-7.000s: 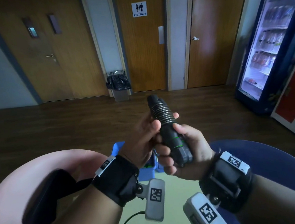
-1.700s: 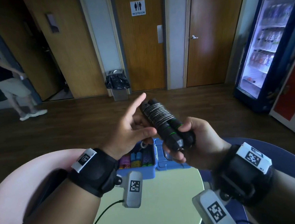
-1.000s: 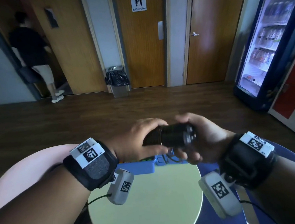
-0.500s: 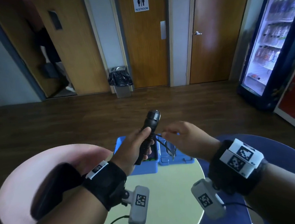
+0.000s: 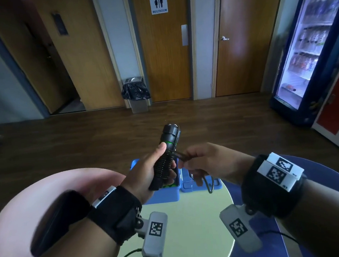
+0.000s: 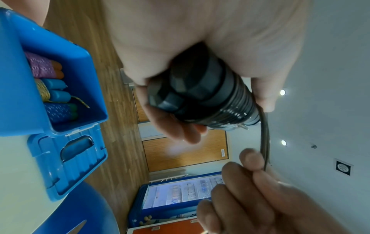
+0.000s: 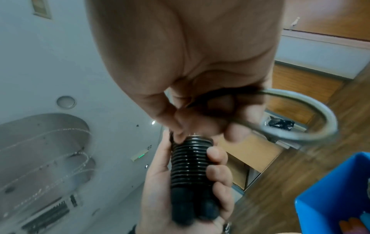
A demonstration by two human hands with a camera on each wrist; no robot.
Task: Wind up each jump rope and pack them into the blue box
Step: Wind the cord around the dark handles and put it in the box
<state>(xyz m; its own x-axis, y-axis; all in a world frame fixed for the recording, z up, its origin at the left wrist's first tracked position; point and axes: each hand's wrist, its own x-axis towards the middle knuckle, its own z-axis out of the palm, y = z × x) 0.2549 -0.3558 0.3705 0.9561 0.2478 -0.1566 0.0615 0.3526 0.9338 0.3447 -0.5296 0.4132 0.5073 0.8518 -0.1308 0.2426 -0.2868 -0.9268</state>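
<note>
- The left hand (image 5: 148, 173) is wrapped round the black jump rope handles (image 5: 165, 157), pointing to 12 o'clock.
- The right hand (image 5: 204, 160), at its 3 o'clock, pinches the loose cord (image 7: 300, 114).
- The blue box (image 5: 161, 195) sits open just below, coloured ropes (image 6: 52, 88) inside.
- Risk: a slack pinch may let the stiff coils spring loose.

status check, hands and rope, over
Left hand grips black jump rope handles; right hand pinches loose cord loop. Open blue plastic box unobstructed.
</note>
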